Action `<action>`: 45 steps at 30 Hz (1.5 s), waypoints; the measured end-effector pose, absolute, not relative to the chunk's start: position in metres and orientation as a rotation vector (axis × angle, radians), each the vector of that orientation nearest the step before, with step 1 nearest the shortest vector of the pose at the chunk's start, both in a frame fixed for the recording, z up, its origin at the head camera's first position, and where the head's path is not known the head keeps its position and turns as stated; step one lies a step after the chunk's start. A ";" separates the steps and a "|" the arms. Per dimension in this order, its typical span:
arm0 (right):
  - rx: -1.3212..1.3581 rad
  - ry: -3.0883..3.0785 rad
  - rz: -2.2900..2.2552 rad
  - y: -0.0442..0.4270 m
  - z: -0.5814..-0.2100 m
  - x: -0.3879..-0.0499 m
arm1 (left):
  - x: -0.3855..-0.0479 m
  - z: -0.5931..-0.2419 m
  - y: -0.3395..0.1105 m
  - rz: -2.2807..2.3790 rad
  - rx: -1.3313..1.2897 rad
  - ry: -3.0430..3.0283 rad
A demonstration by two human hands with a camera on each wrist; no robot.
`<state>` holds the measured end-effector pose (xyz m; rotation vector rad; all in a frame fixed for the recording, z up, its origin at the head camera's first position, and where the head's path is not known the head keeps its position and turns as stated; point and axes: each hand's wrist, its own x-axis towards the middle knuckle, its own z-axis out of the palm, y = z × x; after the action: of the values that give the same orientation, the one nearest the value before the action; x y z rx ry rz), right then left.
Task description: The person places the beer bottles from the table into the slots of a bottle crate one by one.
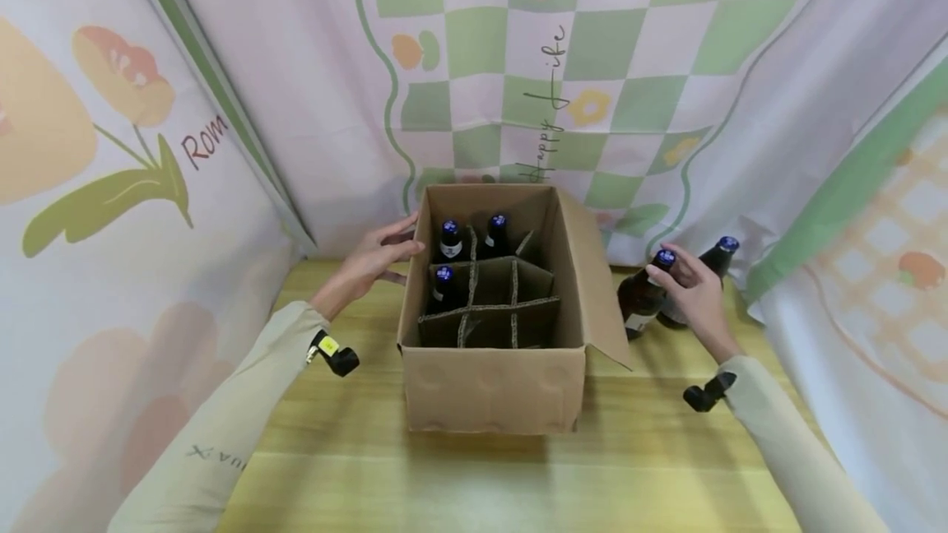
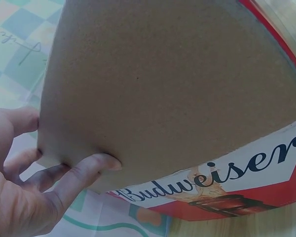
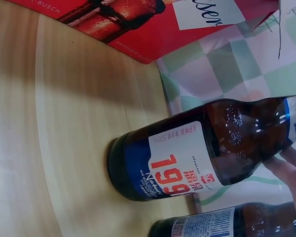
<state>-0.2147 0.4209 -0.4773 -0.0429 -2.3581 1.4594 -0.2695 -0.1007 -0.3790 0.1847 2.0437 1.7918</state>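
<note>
A brown cardboard box (image 1: 492,393) stands open on the table, with cardboard dividers (image 1: 492,282) inside. Three blue-capped beer bottles (image 1: 450,241) sit in compartments at its back and left. My left hand (image 1: 370,261) holds the box's back left side; in the left wrist view its thumb presses the plain brown cardboard and its fingers lie at the edge. To the right of the box, my right hand (image 1: 692,290) grips a brown beer bottle (image 3: 172,153) by the neck. Whether that bottle's base touches the table cannot be told. Another beer bottle (image 1: 718,257) stands just beside it.
An open flap (image 1: 592,270) sticks out from the box's right side towards the held bottle. Patterned cloth (image 1: 489,105) hangs behind the table and on both sides. The wooden table top (image 1: 481,484) extends in front of the box.
</note>
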 end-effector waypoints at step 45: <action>-0.569 -1.867 2.022 0.406 -0.418 -0.223 | -0.267 -0.377 -0.099 1.794 0.178 2.055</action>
<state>-0.2227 0.4061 -0.4183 -0.5690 -1.8667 2.0223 -0.2670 -0.0987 -0.3768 0.1783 2.0550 1.7942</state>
